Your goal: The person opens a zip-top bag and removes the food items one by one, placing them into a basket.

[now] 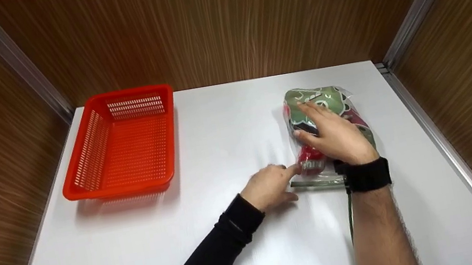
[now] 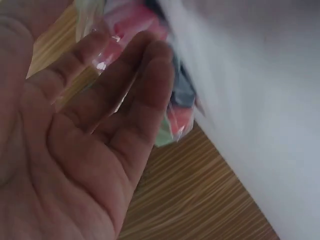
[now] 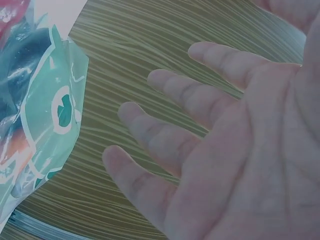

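Observation:
A clear plastic bag (image 1: 326,97) with green printed shapes lies on the right side of the white table. Red and dark contents show through it, including a red item (image 1: 312,163) with white lettering. A greenish strip (image 1: 319,183) runs along the bag's near end. My right hand (image 1: 337,137) is over the bag, its fingers spread and straight in the right wrist view. At the bag's near left corner is my left hand (image 1: 271,186), one fingertip right at the plastic beside the red item. The left wrist view shows its fingers loosely bent, with the bag beyond them.
A red plastic basket (image 1: 166,180) with slotted walls stands at the back left of the table (image 1: 226,129). Wood-grain panels (image 1: 217,20) enclose the table at the back and both sides. A thin cable (image 1: 351,218) hangs from the right wristband.

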{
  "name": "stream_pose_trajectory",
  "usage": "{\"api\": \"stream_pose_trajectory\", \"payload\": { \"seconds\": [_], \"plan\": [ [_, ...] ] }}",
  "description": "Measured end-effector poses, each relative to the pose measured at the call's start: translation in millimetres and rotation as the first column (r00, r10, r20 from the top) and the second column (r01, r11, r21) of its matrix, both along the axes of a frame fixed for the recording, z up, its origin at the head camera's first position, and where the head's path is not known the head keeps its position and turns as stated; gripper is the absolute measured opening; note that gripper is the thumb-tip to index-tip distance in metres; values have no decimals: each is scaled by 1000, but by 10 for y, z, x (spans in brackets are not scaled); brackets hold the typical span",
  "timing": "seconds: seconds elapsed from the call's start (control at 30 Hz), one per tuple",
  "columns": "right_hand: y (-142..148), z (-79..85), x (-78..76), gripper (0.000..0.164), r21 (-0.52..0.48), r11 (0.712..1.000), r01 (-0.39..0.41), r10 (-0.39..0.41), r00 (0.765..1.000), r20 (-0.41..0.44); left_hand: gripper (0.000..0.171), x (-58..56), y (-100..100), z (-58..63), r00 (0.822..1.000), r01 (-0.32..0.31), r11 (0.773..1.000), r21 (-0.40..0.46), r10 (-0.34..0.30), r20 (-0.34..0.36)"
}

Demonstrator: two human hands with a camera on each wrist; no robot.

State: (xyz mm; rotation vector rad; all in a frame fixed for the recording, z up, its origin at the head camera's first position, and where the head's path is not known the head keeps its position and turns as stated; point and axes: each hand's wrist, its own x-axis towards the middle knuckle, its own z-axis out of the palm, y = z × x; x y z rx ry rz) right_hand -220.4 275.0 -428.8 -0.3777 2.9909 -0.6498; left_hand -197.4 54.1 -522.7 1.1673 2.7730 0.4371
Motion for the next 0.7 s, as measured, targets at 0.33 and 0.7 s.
{"api": "stream_pose_trajectory", "payload": {
  "seconds": [0.33, 0.7],
  "plan": [
    [8, -1, 4, 80, -26, 1000, -9, 10, 1000, 16, 41, 20, 149, -132, 992, 76, 995, 65, -68, -109],
    [-15, -5, 22, 59, -78, 996, -32, 31, 999, -10, 18, -68, 91, -59, 983, 59, 988, 143, -32, -181]
  ]
}}
